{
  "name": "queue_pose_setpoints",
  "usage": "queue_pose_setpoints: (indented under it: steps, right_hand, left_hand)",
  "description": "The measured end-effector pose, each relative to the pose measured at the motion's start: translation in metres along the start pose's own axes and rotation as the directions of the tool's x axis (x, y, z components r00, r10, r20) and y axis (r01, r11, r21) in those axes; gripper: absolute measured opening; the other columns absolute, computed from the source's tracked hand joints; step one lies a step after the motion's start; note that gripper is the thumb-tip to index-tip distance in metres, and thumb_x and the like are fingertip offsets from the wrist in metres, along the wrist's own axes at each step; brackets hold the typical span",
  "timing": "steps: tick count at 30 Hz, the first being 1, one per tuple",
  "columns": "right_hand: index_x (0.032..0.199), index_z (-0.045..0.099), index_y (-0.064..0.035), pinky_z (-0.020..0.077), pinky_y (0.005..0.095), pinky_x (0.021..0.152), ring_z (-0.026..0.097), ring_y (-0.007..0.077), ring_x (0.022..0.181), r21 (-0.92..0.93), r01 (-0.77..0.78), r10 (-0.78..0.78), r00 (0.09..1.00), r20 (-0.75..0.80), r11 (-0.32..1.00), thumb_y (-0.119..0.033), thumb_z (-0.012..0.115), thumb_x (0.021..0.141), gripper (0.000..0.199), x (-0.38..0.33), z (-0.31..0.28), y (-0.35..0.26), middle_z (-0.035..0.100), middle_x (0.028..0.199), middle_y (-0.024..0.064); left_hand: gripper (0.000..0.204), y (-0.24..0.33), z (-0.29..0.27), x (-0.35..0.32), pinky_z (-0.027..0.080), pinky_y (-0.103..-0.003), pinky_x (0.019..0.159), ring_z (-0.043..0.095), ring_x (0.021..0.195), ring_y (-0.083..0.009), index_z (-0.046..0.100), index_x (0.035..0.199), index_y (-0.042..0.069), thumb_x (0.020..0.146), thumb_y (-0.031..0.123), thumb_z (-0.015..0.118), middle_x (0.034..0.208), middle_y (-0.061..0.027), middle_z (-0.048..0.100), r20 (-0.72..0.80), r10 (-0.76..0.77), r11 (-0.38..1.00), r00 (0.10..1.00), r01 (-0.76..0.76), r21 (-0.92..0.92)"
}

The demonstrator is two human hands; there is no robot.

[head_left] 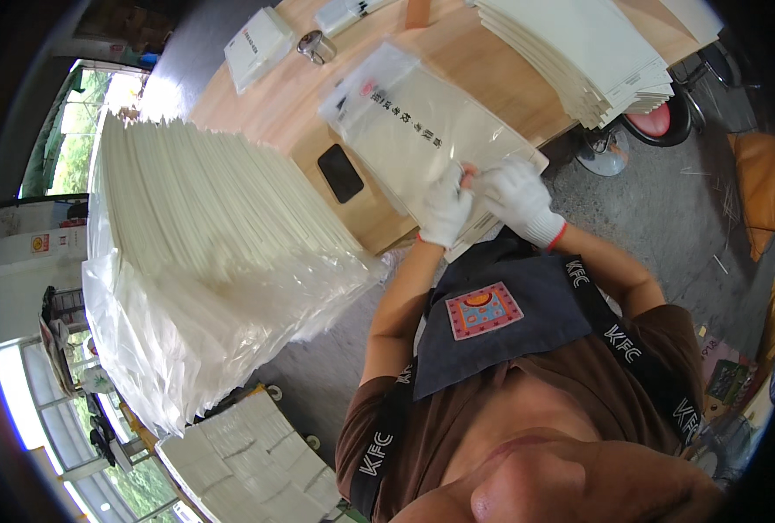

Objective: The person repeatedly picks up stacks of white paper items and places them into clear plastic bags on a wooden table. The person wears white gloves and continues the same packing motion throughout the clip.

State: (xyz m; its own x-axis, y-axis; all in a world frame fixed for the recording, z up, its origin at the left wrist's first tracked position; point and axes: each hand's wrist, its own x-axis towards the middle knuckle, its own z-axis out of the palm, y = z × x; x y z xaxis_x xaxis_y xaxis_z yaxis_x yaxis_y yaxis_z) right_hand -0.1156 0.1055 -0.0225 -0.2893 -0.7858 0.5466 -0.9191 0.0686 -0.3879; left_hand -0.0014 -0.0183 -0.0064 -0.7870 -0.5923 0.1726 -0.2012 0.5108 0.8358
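Both gloved hands pinch the clear sleeve's near end.
Left hand and right hand grip the sleeve; its long axis runs away across the counter.

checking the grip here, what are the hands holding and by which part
Both gloved hands, left hand and right hand, pinch the near end of a clear plastic sleeve with a white sheet inside, lying on the wooden table.

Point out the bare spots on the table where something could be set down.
Bare wood shows around the phone, between the tall stack and the clear bag, and on toward the small packet. The table is crowded at the far sheet stack and where the left hand and right hand pinch the bag.
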Motion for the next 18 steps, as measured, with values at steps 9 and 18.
queue_pose_setpoints:
  steps: [9,18]
  right_hand:
    - [0.099,0.053,-0.0047,0.052,0.0434,0.059,0.066,0.0328,0.073,-0.446,-0.25,0.48,0.697,0.533,0.859,-0.023,0.047,0.086,0.023,-0.008,-0.004,0.043,0.066,0.08,0.0164]
    - [0.083,0.063,-0.0084,0.0494,0.0381,0.046,0.065,0.0268,0.056,-0.293,-0.027,0.255,0.575,0.777,0.956,-0.029,0.047,0.086,0.026,-0.093,-0.063,-0.005,0.064,0.061,0.0095]
  left_hand:
    - [0.011,-0.084,-0.031,-0.104,0.045,-0.037,0.064,0.056,0.074,-0.028,0.057,0.082,0.009,0.074,0.009,0.063,0.084,-0.0094,0.059,-0.198,-0.005,0.835,0.98,0.113,0.538]
    - [0.014,-0.018,-0.043,-0.194,0.045,-0.031,0.056,0.054,0.058,-0.0209,0.055,0.073,0.007,0.069,0.004,0.068,0.067,-0.006,0.056,-0.065,-0.248,0.966,0.967,0.252,0.055]
